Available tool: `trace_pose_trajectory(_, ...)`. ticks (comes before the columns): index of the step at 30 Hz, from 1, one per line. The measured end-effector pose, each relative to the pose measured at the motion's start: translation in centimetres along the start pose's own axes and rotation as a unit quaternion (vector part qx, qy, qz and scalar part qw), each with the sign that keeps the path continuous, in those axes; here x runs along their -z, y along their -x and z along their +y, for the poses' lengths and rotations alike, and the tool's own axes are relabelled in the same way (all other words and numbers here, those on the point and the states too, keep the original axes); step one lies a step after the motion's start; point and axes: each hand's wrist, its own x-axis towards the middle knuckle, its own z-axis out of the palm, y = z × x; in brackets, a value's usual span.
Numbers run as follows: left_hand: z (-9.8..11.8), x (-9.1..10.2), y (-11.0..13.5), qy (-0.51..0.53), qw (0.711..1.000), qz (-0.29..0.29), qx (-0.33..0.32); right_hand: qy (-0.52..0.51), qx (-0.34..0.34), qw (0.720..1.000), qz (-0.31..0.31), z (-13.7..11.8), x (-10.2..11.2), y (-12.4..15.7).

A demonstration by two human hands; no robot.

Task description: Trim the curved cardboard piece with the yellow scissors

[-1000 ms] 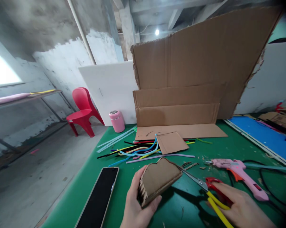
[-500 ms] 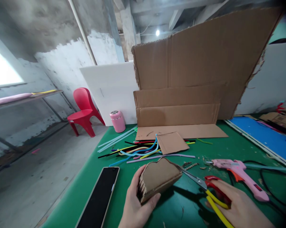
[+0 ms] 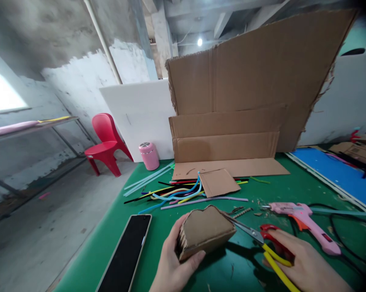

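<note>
Left hand [image 3: 178, 265] is grasping the block [image 3: 205, 229] above the table [image 3: 90, 253], seemingly steadying it against the scissors [image 3: 257, 235], which the right hand [image 3: 306, 259] is gripping by the handles; their tips are lying at the block's far right edge.

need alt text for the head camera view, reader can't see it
A left hand holds a small cardboard block; the right hand holds red-and-yellow-handled scissors, blades by the block's right side, over a green table. A pink glue gun lies to the right, a phone left, coloured strips beyond.
</note>
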Motion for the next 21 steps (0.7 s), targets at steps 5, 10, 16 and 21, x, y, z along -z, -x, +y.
trace_pose_trajectory(5, 0.0, 0.2, -0.1, 0.015, 1.0, -0.007, 0.022, -0.016, 0.018, 1.0, 0.013, -0.2, 0.4, -0.2)
trace_pose_trajectory(10, 0.0, 0.4, -0.1, 0.019, 0.999, -0.011, 0.034, -0.026, 0.028, 0.999, 0.013, -0.4, 0.7, -0.4)
trace_pose_trajectory(16, -0.1, 0.4, 0.0, 0.033, 0.998, -0.015, 0.041, -0.043, 0.018, 0.999, 0.023, -0.9, 1.0, -0.4)
trace_pose_trajectory(21, 0.1, 0.4, -0.1, 0.041, 0.998, -0.025, 0.043, -0.043, 0.018, 0.999, 0.02, -0.9, 1.2, -0.5)
